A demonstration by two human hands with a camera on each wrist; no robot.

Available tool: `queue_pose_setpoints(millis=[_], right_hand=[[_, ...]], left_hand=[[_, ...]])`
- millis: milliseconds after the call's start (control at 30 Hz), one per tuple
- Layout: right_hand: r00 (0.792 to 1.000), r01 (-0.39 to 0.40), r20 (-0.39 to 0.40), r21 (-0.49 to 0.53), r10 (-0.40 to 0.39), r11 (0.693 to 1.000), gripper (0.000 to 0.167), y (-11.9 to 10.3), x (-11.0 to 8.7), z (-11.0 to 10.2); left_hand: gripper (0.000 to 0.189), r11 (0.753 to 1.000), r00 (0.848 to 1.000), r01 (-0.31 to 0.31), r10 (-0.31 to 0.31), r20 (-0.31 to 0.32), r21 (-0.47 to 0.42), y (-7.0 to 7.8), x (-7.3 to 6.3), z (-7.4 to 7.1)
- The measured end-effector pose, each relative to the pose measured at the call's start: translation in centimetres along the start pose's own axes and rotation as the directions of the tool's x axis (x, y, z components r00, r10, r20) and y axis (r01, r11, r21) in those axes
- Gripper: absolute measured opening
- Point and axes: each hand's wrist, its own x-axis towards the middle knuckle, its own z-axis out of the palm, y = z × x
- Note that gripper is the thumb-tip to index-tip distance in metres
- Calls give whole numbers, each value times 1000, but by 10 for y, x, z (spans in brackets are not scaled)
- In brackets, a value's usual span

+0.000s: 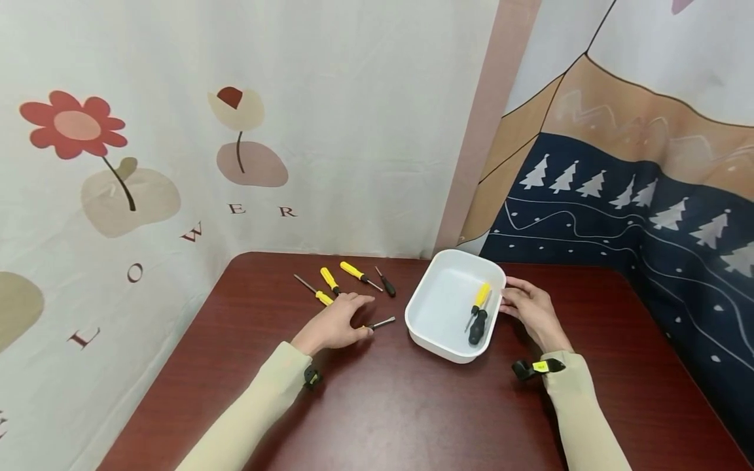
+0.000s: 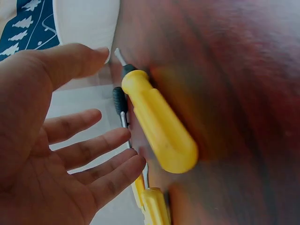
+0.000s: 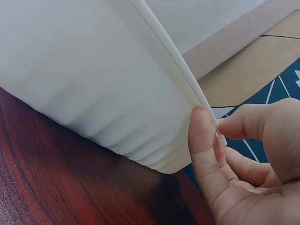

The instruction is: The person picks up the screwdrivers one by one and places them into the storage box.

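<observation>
Fingers spread, my left hand (image 1: 338, 322) hovers close over a screwdriver (image 2: 161, 129) with a yellow handle, black collar and flat steel tip. In the head view that hand covers most of the handle, while the shaft (image 1: 385, 323) points toward a white plastic bin (image 1: 421, 327). At the bin's right side my right hand (image 1: 533, 314) pinches the rim (image 3: 180, 63) between thumb and fingers. Inside the bin lie a yellow-handled screwdriver (image 1: 481, 297) and a black-handled screwdriver (image 1: 478, 328), side by side along the right wall.
Beyond my left hand lie several more screwdrivers: a long-shafted yellow one (image 1: 323, 298), two other yellow ones (image 1: 328, 279) (image 1: 352, 269) and a black one (image 1: 387, 286). The dark red table (image 1: 436, 418) ends at a printed curtain (image 1: 365, 131) behind.
</observation>
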Motion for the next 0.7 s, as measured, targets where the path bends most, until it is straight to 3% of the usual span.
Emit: queue_pose_setpoints(millis=[433,700], right_hand=[[1000,-9,-5,14,9,1000,54,1,0,-1],[1000,-3,-9,-3,3,1000,55,2,2,-1]], left_hand=[[46,999,998,-28,30,-56,30,-1,-6,9],[35,999,998,-41,42,-49,28,2,-8,10]])
